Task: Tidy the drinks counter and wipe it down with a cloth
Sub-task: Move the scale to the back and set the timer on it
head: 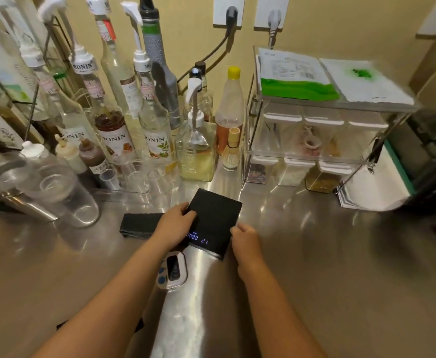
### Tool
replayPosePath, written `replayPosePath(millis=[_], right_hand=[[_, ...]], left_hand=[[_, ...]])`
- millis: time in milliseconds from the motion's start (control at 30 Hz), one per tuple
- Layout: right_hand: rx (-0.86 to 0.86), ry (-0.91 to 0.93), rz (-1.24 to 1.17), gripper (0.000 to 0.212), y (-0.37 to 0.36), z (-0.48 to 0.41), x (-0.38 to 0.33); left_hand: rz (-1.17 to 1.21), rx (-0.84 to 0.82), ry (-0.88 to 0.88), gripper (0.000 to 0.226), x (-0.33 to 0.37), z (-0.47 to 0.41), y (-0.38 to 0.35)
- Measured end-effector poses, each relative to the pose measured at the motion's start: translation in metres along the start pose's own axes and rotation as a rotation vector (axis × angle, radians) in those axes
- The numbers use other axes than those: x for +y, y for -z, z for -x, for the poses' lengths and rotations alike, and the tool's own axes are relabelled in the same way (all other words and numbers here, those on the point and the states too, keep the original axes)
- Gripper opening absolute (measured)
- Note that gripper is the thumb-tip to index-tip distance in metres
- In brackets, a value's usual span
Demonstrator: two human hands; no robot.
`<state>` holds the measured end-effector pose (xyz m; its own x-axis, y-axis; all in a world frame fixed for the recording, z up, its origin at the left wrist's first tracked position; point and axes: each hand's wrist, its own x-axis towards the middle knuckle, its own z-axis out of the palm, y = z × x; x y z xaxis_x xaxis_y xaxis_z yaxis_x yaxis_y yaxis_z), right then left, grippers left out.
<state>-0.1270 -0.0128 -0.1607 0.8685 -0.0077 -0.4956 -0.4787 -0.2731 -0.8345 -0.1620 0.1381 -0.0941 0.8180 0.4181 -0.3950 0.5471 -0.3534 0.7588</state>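
Left hand [176, 223] and right hand [245, 241] grip opposite edges of black digital scale [215, 219], display lit, on steel counter [315, 254]; folded black cloth [139, 224] just left.

We see a warm, fairly bright indoor scene lit from above. Glare streaks the steel counter [315, 254], strongest down the centre. The wide lens bends the bottles [113, 104] outward, and the dark machine [428, 161] at right smears with blur.
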Motion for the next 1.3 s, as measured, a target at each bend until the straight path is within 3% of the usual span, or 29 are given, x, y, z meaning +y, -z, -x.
replayPosePath(millis=[33, 100, 200, 267, 433, 700, 933, 1300], right_hand=[[0.016, -0.009, 0.005, 0.03, 0.0, -0.001, -0.003], [0.037, -0.016, 0.023, 0.02, 0.001, 0.01, -0.019], [0.09, 0.031, 0.073, 0.036, 0.002, 0.014, -0.025], [0.117, 0.065, 0.096, 0.041, 0.0, 0.011, -0.021], [0.181, 0.169, 0.113, 0.035, -0.001, 0.009, -0.016], [0.298, 0.177, 0.002, 0.035, 0.027, -0.011, -0.031], [0.335, 0.238, 0.106, 0.039, 0.051, -0.036, -0.039], [0.328, 0.18, 0.183, 0.031, 0.053, -0.05, -0.029]], left_hand=[[0.012, -0.004, -0.003, 0.016, 0.002, -0.002, -0.001], [0.055, 0.011, 0.034, 0.025, 0.006, -0.008, -0.002], [0.121, 0.035, 0.068, 0.017, 0.005, -0.016, -0.003], [0.172, 0.026, 0.064, 0.023, 0.0, -0.021, -0.003], [0.287, 0.034, 0.086, 0.031, -0.001, -0.02, -0.014], [0.489, 0.053, 0.061, 0.031, 0.027, -0.013, -0.046], [0.647, 0.064, 0.109, 0.029, 0.042, -0.024, -0.079], [0.583, 0.049, 0.136, 0.033, 0.038, -0.03, -0.098]])
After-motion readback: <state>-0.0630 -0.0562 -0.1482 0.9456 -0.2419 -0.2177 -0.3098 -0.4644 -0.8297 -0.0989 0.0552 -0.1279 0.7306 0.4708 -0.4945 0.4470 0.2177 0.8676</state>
